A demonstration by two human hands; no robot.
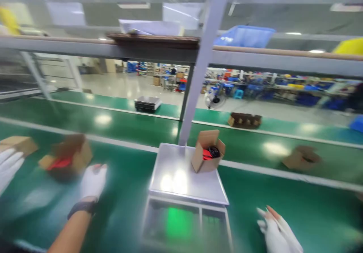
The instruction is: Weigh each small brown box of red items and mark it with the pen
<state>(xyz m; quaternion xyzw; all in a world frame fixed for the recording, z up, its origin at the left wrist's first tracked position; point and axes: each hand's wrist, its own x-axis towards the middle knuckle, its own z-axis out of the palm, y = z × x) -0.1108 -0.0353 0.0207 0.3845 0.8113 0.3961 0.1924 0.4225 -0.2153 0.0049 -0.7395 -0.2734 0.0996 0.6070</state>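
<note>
Gloved left hand (92,183) reaches, fingers loosely open and empty, just short of a blurred open carton (66,158) on the green belt (124,192). Right hand (276,230) hovers open near the scale (185,179), touching nothing.

So the scale (187,177) sits pretty much dead centre on the table (283,207), with an open box (208,151) on the back right corner of its platform and a post (198,75) going up right behind it. Off to the left there's another open box (68,157) just past the left hand (93,183), and one more box (18,144) further left near a co-worker's hand (8,166), while the right hand (276,232) is down front, right of the scale. Further back there's a tray (244,120) and a second scale (147,103) on the far strip, a box (301,157) off to the right, and a bin (245,36) up on the shelf (283,58) overhead.
</note>
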